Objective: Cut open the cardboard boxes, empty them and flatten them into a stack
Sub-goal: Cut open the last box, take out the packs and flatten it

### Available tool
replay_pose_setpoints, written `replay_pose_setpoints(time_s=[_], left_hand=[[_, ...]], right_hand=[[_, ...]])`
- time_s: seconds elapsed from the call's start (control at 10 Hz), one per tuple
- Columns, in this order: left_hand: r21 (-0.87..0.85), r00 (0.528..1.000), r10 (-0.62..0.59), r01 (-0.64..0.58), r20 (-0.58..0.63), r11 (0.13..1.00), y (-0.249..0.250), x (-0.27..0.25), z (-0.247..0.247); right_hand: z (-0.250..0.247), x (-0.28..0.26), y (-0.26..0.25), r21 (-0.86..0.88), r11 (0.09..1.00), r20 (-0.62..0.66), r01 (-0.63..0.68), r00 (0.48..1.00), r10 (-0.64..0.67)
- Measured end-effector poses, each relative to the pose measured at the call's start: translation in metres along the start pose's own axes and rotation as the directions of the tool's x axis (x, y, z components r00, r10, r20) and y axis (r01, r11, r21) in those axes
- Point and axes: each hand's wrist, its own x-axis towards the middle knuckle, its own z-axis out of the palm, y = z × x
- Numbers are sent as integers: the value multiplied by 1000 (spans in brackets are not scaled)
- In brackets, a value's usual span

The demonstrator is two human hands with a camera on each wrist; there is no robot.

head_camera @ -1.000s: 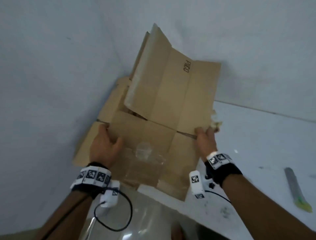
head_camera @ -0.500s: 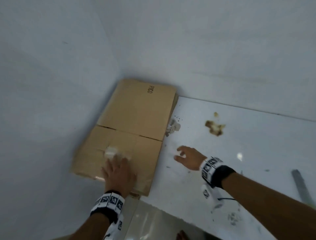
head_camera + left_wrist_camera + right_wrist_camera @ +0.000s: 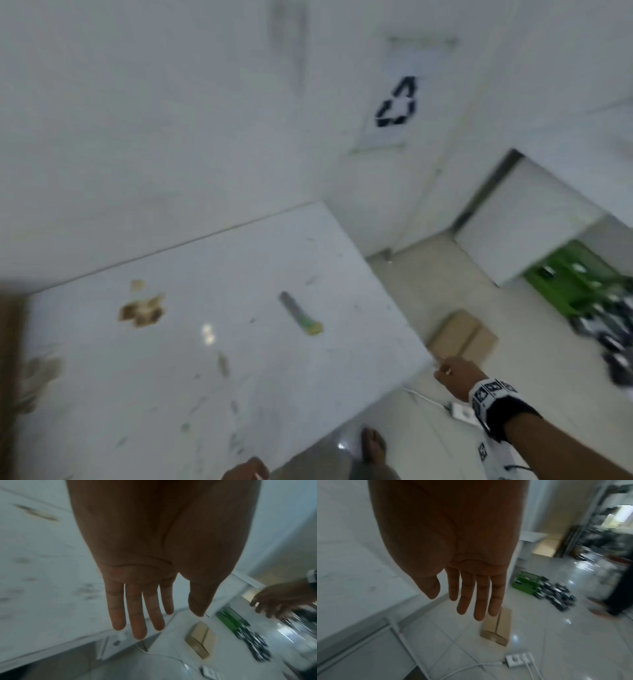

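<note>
A closed, taped cardboard box [image 3: 462,334] lies on the tiled floor beyond the table's right corner; it also shows as the box [image 3: 200,642] and the box [image 3: 498,628] in the wrist views. My right hand [image 3: 452,375] hangs in the air past the table edge, above and short of the box, holding nothing; the right hand [image 3: 453,597] has straight fingers. My left hand [image 3: 245,471] is at the bottom edge of the head view, and the left hand [image 3: 169,609] is flat and holds nothing. A strip of the flattened cardboard stack [image 3: 10,329] shows at the far left of the table.
A utility knife [image 3: 301,313] and torn cardboard scraps [image 3: 142,311] lie on the white table [image 3: 239,394]. On the floor are a white power strip [image 3: 518,660] with cables, a green crate [image 3: 575,284] with dark parts beside it, and another person's leg [image 3: 616,595].
Both hands have left the flattened cardboard, which now lies on the stack. The view has swung right; my right hand has moved out over the floor towards the closed box.
</note>
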Motion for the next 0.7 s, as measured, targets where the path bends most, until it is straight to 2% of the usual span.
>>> replay_pose_setpoints(time_s=[0.1,0.2,0.3,0.4,0.5,0.6,0.7], left_hand=[[187,983,-47,13,179,982,91,38,-87],[351,976,-57,-21,212,936,181,82,-49],[378,940,-50,-88,338,921,357,170,1],[283,941,-63,-36,333,959,425,251,52],[188,956,-23,-34,293,982,489,327,101],[184,956,-75,22,282,983,527,409,136],[189,957,-134,86,258,978,536,496,161]], right_hand=[[20,0,98,179,969,25,-169,986,167],[46,18,175,335,894,135,-297,954,266],[69,60,241,426,818,213,-387,921,326],[75,108,296,446,792,251,-417,908,336],[69,155,344,477,774,276,-417,907,319],[61,214,394,522,748,270,-411,911,312],[57,281,445,529,724,236,-443,896,375]])
